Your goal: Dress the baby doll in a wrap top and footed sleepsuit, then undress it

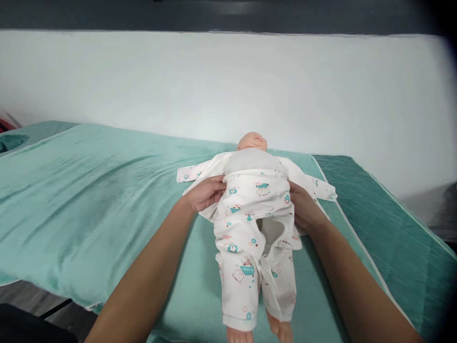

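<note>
A baby doll (253, 142) lies on its back on a teal blanket (89, 190), head toward the wall. It wears white printed trousers (250, 238) and an open white printed top (200, 171) spread under it. My left hand (207, 193) pinches the trouser waistband at the doll's left side as I see it. My right hand (303, 207) grips the waistband on the other side, fingers curled into the cloth. The doll's bare feet (260, 331) stick out at the bottom edge.
The blanket covers a bed or table with a darker teal cover (385, 224) showing at the right. A white wall (228, 81) stands behind. The bed's front edge runs at the lower left, with dark floor (32, 309) below it.
</note>
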Demonstrator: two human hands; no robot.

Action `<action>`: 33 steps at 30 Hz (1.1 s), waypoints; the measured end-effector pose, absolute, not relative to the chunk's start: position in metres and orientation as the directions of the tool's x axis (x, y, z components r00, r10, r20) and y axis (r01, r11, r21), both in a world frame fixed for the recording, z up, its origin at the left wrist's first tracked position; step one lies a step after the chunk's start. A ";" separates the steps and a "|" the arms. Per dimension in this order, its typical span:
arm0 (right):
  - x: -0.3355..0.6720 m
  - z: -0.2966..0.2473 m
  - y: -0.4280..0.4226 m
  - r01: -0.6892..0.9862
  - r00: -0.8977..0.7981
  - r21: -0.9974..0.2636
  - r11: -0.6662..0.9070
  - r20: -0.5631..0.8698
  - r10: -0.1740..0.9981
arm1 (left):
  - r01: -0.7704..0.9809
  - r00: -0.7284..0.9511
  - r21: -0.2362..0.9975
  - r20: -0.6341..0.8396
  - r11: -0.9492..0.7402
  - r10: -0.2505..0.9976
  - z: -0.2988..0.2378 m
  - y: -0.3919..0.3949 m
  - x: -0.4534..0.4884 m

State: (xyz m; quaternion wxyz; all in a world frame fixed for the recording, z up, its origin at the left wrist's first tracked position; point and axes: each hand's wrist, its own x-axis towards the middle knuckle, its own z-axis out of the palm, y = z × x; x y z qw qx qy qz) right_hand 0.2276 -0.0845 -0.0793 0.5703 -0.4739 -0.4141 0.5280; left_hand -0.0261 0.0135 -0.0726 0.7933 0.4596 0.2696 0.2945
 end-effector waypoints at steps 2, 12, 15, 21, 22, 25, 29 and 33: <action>0.226 -0.079 -0.085 -0.190 0.140 -0.982 0.015 -0.012 0.990 | -0.230 0.676 0.890 -0.145 0.394 0.722 -0.072 0.012 -0.025; 0.227 -0.079 -0.088 0.068 0.233 -0.991 0.117 0.130 0.964 | -0.172 0.604 0.960 -0.074 0.220 0.794 -0.078 0.006 -0.020; 0.230 -0.081 -0.086 0.113 0.212 -0.982 0.149 0.170 0.962 | -0.121 0.553 0.988 -0.010 0.093 0.833 -0.080 0.005 -0.018; 0.236 -0.091 -0.085 0.132 0.253 -0.984 0.120 0.150 0.956 | 0.008 0.411 0.985 0.156 -0.174 0.898 -0.077 -0.002 -0.016; 0.237 -0.093 -0.084 0.138 0.265 -0.983 0.118 0.151 0.952 | 0.021 0.393 0.979 0.179 -0.203 0.902 -0.077 -0.003 -0.015; 0.240 -0.098 -0.083 0.184 0.302 -0.975 0.128 0.180 0.936 | 0.089 0.350 0.961 0.216 -0.262 0.912 -0.078 -0.003 -0.015; 0.239 -0.097 -0.082 0.214 0.377 -0.969 0.119 0.195 0.906 | 0.132 0.224 0.946 0.263 -0.297 0.938 -0.077 -0.003 -0.015; 0.231 -0.087 -0.087 0.247 0.491 -0.946 0.212 0.311 0.814 | 0.092 0.131 0.917 0.375 -0.388 0.918 -0.066 -0.009 -0.015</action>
